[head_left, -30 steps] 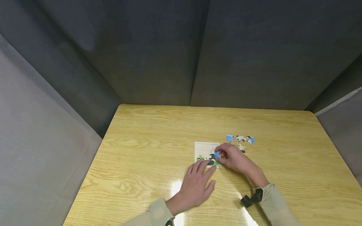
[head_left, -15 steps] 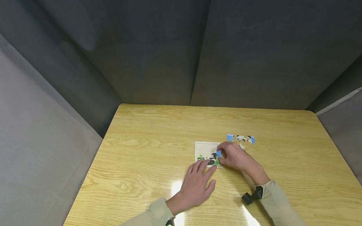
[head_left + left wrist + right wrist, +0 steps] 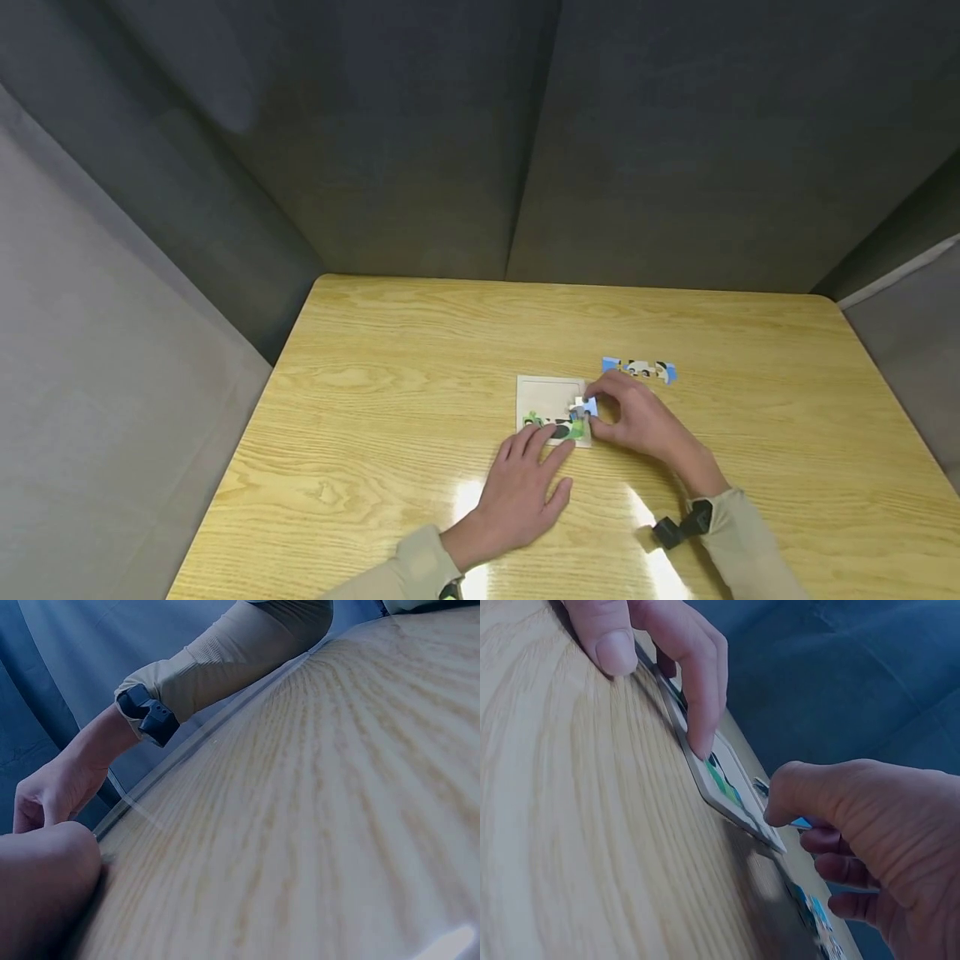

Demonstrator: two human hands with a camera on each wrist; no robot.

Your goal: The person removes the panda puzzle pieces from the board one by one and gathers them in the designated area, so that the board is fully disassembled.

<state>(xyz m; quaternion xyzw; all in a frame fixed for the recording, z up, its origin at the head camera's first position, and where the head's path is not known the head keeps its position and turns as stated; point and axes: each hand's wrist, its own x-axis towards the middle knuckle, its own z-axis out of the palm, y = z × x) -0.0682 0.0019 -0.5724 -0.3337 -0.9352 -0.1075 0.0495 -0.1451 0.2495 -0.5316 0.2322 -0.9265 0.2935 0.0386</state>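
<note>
My right hand (image 3: pixel 637 421) pinches a blue and white jigsaw piece (image 3: pixel 585 407) between thumb and fingers, at the right side of a pale square puzzle tray (image 3: pixel 543 392). In the right wrist view the thumb hides most of that piece. Green, black and white pieces (image 3: pixel 564 429) lie along the tray's near edge. My left hand (image 3: pixel 517 496) rests with its fingers spread, the fingertips on those pieces and the tray's near rim. From the right wrist, one finger (image 3: pixel 703 712) of the left hand touches the tray by a green piece (image 3: pixel 724 784).
Several loose jigsaw pieces (image 3: pixel 639 368), blue, white and black, lie in a row just beyond the right hand. The wooden table (image 3: pixel 375 375) ends at dark curtains (image 3: pixel 420 167) behind. A black wrist camera (image 3: pixel 678 525) sits on the right cuff.
My right hand has moved slightly right, shifting the pinched piece from over the tray's inside toward its right rim. One loose piece is now hidden by that hand. The left hand stays put.
</note>
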